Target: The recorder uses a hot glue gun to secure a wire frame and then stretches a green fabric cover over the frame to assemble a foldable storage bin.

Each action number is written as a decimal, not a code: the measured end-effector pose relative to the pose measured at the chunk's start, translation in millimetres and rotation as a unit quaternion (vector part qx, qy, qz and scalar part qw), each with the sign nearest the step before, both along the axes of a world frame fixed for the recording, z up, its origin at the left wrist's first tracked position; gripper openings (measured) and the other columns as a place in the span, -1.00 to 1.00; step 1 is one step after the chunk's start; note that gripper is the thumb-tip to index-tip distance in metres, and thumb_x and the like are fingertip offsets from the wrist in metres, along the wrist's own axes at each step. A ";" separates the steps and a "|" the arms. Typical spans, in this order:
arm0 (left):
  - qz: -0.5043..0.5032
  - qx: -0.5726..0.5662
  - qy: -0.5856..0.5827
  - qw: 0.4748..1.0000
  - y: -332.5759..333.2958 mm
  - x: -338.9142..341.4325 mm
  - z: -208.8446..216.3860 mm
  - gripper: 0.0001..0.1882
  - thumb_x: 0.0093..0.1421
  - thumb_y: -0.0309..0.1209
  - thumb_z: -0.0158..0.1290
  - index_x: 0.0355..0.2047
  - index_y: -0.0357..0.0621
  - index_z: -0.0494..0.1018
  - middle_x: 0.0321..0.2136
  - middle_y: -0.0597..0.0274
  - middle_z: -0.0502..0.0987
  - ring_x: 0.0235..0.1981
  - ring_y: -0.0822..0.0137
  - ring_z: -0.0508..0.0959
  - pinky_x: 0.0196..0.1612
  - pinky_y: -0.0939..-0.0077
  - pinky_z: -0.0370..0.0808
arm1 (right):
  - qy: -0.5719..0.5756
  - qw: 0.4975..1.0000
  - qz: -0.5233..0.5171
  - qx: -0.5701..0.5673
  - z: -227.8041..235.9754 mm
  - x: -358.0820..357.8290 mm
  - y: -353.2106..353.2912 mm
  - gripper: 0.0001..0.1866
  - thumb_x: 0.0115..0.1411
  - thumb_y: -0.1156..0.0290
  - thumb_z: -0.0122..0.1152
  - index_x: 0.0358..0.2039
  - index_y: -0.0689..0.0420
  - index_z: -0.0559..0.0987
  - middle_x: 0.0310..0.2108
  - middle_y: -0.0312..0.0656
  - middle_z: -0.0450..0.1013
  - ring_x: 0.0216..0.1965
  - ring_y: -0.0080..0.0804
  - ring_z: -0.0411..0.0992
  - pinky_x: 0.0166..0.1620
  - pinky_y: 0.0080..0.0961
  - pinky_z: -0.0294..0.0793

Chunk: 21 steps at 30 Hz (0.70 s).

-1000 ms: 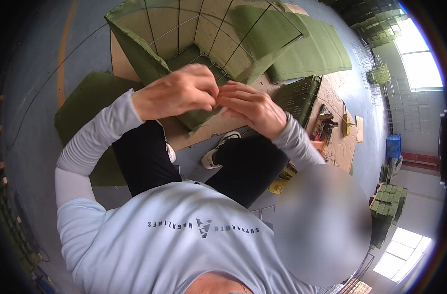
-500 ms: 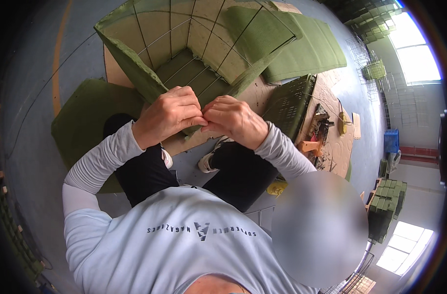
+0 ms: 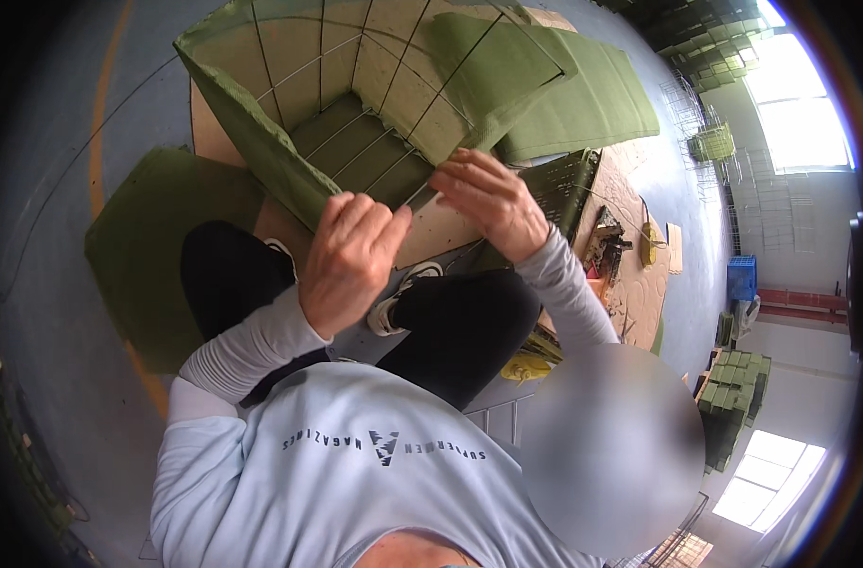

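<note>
A wire basket (image 3: 319, 62) lined with green cloth (image 3: 252, 128) stands in front of me, its opening towards me. At its near edge my left hand (image 3: 349, 260) is closed in a fist, thumb on top. My right hand (image 3: 488, 201) pinches at the same edge, a little farther and to the right, fingers bent together. A short length of pale wire shows between the two sets of fingertips. The fingertips themselves are partly hidden, so what lies under them is not fully visible.
Green cloth pieces lie at left (image 3: 157, 256) and back right (image 3: 583, 95). To the right are a dark green plastic crate (image 3: 552, 185), cardboard (image 3: 640, 218), an orange-handled tool (image 3: 597, 287) and a yellow object (image 3: 649, 244). My knees and shoes are close below the basket.
My hands, earlier together at the basket's near edge, have parted. The left moved down towards me, the right up and to the right. The wire between them now shows.
</note>
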State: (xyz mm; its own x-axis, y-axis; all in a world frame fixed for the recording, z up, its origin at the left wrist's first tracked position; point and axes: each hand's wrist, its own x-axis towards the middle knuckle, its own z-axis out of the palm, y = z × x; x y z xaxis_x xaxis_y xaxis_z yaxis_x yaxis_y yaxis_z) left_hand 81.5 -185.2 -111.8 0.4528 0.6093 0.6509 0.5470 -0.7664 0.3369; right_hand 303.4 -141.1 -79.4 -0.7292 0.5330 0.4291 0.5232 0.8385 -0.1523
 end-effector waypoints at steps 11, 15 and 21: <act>0.079 -0.015 -0.001 0.997 -4.0 -11.4 18.1 -0.83 -0.03 -0.57 0.14 -0.36 -0.31 0.51 -0.47 0.18 0.39 -0.38 0.20 0.43 -0.24 0.33 0.36 | -0.039 0.957 0.032 -0.287 12.8 -22.4 38.9 -0.81 0.14 0.36 0.22 -0.32 0.21 0.57 -0.38 -0.08 0.52 -0.33 -0.11 0.50 -0.26 -0.38 0.49; 0.100 -0.046 0.002 0.994 6.0 11.8 11.3 -0.89 0.00 -0.58 0.12 -0.40 -0.29 0.51 -0.51 0.16 0.34 -0.40 0.17 0.41 -0.29 0.33 0.37 | -0.065 0.930 0.019 -0.362 16.1 -23.1 48.4 -0.80 0.17 0.33 0.19 -0.27 0.17 0.61 -0.35 -0.06 0.55 -0.35 -0.17 0.52 -0.27 -0.38 0.49; 0.047 -0.133 -0.068 0.988 15.7 -0.3 8.0 -0.94 0.05 -0.55 0.10 -0.46 -0.31 0.49 -0.54 0.10 0.35 -0.41 0.12 0.41 -0.33 0.27 0.38 | 0.166 0.959 -0.054 -0.225 22.6 -20.2 16.6 -0.83 0.17 0.47 0.16 -0.24 0.22 0.61 -0.29 -0.11 0.56 -0.22 -0.25 0.55 -0.11 -0.41 0.52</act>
